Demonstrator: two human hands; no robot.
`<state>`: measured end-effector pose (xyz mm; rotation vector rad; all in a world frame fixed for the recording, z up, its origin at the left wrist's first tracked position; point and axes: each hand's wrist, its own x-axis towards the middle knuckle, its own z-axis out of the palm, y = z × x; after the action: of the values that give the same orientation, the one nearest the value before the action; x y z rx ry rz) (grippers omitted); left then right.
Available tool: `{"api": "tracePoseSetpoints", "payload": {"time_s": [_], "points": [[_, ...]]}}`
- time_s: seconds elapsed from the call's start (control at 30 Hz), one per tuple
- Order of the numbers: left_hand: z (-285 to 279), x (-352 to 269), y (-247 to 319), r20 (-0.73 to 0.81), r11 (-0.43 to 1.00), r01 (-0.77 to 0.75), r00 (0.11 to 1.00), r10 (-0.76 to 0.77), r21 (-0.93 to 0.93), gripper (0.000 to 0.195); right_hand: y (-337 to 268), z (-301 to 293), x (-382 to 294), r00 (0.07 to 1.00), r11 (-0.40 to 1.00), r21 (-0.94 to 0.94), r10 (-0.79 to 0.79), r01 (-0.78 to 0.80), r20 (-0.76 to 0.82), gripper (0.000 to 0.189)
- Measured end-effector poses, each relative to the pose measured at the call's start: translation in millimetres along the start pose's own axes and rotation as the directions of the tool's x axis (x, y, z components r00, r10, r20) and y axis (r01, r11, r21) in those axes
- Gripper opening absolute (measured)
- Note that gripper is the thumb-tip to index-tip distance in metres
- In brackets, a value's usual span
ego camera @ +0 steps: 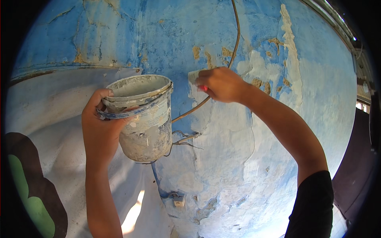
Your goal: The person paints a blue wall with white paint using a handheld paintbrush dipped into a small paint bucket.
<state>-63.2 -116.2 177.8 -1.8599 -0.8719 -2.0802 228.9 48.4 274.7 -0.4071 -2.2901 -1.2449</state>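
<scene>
My left hand (99,128) grips a putty-smeared plastic bucket (148,134) at its side, thumb over the rim and fingers partly hidden. The bucket's blue bail handle (128,113) hangs across its front, and grey residue coats the inside. My right hand (224,84) is held against the wall, closed around a small tool with a red part (203,88). My fingers cover most of that tool, so its exact kind is unclear. Beside it, a fresh pale patch of filler (193,78) lies on the peeling blue-painted wall (178,98).
A brown cable (238,32) runs down the wall, passing behind my right hand. Loose wires (186,139) stick out behind the bucket. Lower down is a small electrical box (179,200). A pale sheet (59,101) covers the wall at left. Chipped plaster (256,82) shows at right.
</scene>
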Motion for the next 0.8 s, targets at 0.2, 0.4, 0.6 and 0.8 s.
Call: {"api": "tracePoseSetpoints", "payload": {"time_s": [0.2, 0.4, 0.6, 0.8], "points": [[-14, -4, 5, 0.017, 0.998, -0.052, 0.999, 0.051, 0.044, 0.042, -24, -23, 21, 0.96, 0.852, 0.454, 0.182, -0.262, 0.212, 0.01], [-18, -9, 12, 0.0, 0.998, -0.052, 0.999, 0.053, 0.038, 0.042, -6, 8, 43, 0.951, 0.907, 0.285, 0.284, -0.309, 0.125, 0.009], [-25, -15, 17, 0.024, 0.999, 0.012, 1.0, -0.013, 0.046, 0.044, -19, 18, 49, 0.98, 0.998, -0.01, 0.054, -0.057, -0.191, 0.009], [-33, -20, 19, 0.026, 0.996, -0.03, 0.999, 0.028, 0.081, 0.045, -42, 34, 38, 0.998, 0.992, 0.126, -0.006, -0.002, 0.067, 0.007]]}}
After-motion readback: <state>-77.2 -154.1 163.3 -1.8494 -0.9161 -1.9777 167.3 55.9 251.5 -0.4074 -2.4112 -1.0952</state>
